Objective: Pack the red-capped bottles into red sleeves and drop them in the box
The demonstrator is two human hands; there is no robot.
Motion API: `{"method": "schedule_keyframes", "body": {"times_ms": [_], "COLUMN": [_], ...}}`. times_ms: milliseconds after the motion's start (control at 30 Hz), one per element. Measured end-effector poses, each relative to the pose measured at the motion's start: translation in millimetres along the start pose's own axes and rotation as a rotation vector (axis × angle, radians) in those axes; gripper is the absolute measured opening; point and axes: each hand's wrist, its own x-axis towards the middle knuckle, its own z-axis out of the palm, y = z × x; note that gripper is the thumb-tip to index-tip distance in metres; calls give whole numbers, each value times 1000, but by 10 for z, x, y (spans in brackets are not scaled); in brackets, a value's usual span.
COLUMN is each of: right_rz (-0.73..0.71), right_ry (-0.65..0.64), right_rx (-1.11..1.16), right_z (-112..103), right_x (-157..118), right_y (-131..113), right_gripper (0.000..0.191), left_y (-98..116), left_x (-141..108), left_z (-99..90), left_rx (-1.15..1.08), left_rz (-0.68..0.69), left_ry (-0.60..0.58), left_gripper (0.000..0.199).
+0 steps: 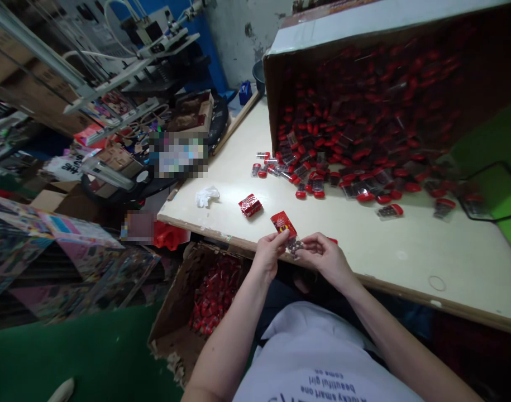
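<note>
My left hand (270,254) and my right hand (324,258) meet just above the table's near edge, both pinching a small red card packet (283,224) with a clear blister part (295,247) at its lower end. A cardboard box (280,72) lies tipped on the cream table (406,262), spilling many red-and-clear packets (356,187) toward my hands. A small bundle of red packets (250,205) lies left of them. Below the table edge, an open cardboard box (175,312) holds a heap of red packets (215,296).
A crumpled white glove or tissue (207,196) lies on the table. Behind the table stand a dark bowl (258,75) and a blue item (245,92). A cluttered bench with a machine (154,39) and printed sheets (58,257) fills the left.
</note>
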Motion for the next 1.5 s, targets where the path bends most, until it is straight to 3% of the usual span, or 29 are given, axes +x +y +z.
{"method": "schedule_keyframes", "body": {"times_ms": [100, 233, 567, 700, 867, 1033, 1200, 1333, 1500], "right_rz": [-101, -177, -127, -108, -188, -25, 46, 3, -206], "right_ry": [-71, -69, -92, -8, 121, 18, 60, 98, 212], "right_rx": [-69, -185, 54, 142, -14, 221, 260, 165, -223], "right_z": [-65, -104, -152, -131, -60, -32, -41, -39, -27], "right_x": [-45, -69, -57, -59, -120, -114, -84, -96, -165], "right_y": [-12, 30, 34, 102, 194, 121, 94, 111, 84], "right_gripper": [44, 36, 27, 28, 28, 41, 37, 34, 28], "left_y": [-26, -56, -7, -30, -72, -76, -30, -21, -79], "left_x": [20, -16, -65, -59, -69, -92, -141, -122, -63], "left_z": [2, 18, 59, 126, 193, 210, 222, 217, 208], "left_rx": [-70, -154, -173, -215, -196, -207, -203, -143, -89], "left_rz": [-50, -121, -233, -217, -109, -94, -104, -47, -7], "left_ry": [11, -36, -61, -53, 66, 74, -22, -19, 103], "left_gripper": [35, 37, 32, 31, 35, 37, 41, 38, 31]}}
